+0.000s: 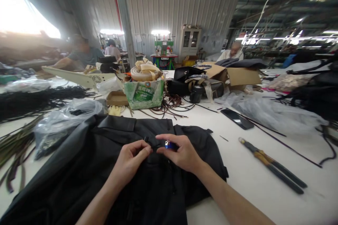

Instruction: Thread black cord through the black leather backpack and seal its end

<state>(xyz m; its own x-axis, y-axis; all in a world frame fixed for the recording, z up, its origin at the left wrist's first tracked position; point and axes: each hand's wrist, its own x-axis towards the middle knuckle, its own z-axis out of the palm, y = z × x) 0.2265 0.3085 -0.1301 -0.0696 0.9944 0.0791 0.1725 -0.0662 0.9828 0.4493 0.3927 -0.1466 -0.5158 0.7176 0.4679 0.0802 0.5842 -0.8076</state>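
A black bag or garment (79, 154) lies spread over the white table in front of me. Above its middle, my left hand (133, 156) is closed in a pinch on a thin black cord, most of it hidden by the fingertips. A small black piece (145, 139) shows just behind that index finger. My right hand (182, 151) holds a blue lighter (171, 145), its metal top pointing left toward the cord. The right thumb and index finger are apart, while the other fingers wrap the lighter. No flame can be made out.
Long-handled pliers (271, 165) and a phone (237, 119) lie on the right. Behind the black fabric stands a green-and-white box (144, 93) with rolled webbing. A plastic bag (66, 119) and dark straps (18, 161) are at left. Several people sit farther back.
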